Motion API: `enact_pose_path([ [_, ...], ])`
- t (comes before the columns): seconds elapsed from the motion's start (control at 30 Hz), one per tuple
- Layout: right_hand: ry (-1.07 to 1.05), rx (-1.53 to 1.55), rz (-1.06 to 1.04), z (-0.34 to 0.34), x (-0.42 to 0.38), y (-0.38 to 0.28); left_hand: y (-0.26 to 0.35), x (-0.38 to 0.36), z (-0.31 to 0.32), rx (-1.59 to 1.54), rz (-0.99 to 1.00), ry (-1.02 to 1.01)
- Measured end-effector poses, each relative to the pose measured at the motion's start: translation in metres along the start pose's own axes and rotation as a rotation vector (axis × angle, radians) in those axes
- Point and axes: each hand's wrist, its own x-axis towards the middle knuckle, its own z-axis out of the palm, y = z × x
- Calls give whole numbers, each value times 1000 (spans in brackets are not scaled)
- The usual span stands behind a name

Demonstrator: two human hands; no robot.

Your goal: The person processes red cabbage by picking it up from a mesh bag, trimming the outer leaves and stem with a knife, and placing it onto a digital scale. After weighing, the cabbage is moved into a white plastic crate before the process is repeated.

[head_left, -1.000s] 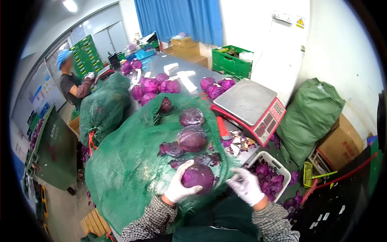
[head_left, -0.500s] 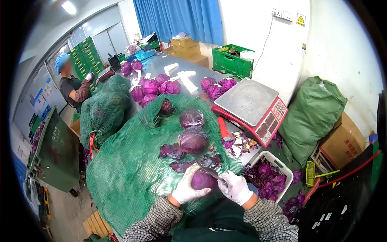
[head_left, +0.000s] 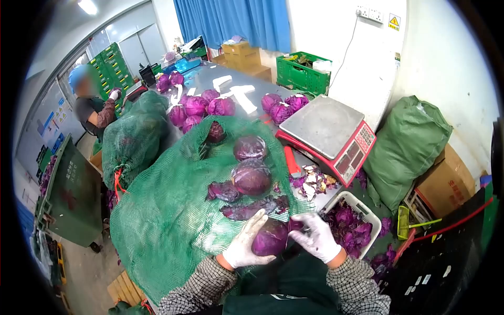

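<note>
My left hand (head_left: pixel 245 245), in a white glove, is wrapped round the left side of a red cabbage (head_left: pixel 270 238) held over the front of the green mesh sack. At the cabbage's right side, my gloved right hand (head_left: pixel 317 239) grips a purple cabbage leaf (head_left: pixel 295 224) between thumb and fingers. No knife blade shows at this moment. Beyond my hands, loose outer leaves (head_left: pixel 249 208) lie on the mesh sack (head_left: pixel 173 205). Two more red cabbages, one nearer (head_left: pixel 251 177) and one farther (head_left: pixel 250 148), rest on it too.
A red-framed scale (head_left: pixel 323 128) stands at the right, near a red-handled tool (head_left: pixel 292 161) and leaf scraps (head_left: pixel 314 182). Below is a white bin (head_left: pixel 374 220) of leaves. Wrapped cabbages (head_left: pixel 195 106) sit farther back. A full mesh sack (head_left: pixel 134 128) and a co-worker (head_left: pixel 94 105) are left.
The knife that was in my right hand against the cabbage no longer shows. My right hand has moved slightly right and up, with a leaf at its fingers. The cabbage has shifted slightly right.
</note>
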Motion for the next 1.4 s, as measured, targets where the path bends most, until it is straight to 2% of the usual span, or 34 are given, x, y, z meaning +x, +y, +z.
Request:
enact_pose_path([
  [0.07,-175,11,-148,10,2,4,-2,4,-1,15,38,-33],
  [0.17,-256,-99,-167,7,7,5,5,11,-9,23,23,-92],
  [0.37,-246,-79,-171,5,7,-4,9,10,-10,3,-28,-106],
  [0.43,-145,-75,-264,10,10,5,5,6,-7,25,38,-94],
  [0.57,-83,-179,-147,14,18,12,7,3,-6,53,91,-99],
  [0.6,-104,-17,-198,14,21,7,9,3,-12,10,37,-128],
  [0.63,-232,47,-144,9,18,1,8,3,-13,16,38,-137],
  [0.7,-340,-45,-137,7,11,-10,9,5,-12,12,34,-153],
  [0.73,-308,-73,-190,9,11,-6,11,9,-13,11,27,-172],
  [0.83,-330,-154,-174,6,12,-11,10,14,-13,-9,1,-171],
  [0.93,-330,-83,-267,5,20,1,10,15,-14,3,9,-180],
  [1.03,-293,-103,-214,9,25,10,6,13,-12,70,70,-172],
  [1.13,-6,-154,-46,21,34,48,8,13,-12,26,72,-171],
  [1.17,148,-340,32,24,34,55,7,12,-11,32,79,-170],
  [1.2,238,-138,125,34,28,89,6,9,-11,41,86,-168],
  [1.27,87,187,460,14,22,70,2,6,-15,7,89,-161],
  [1.37,-103,616,465,-1,12,9,0,5,-15,30,103,-150],
  [1.4,-121,513,355,9,9,7,-2,7,-14,-3,93,-163],
])
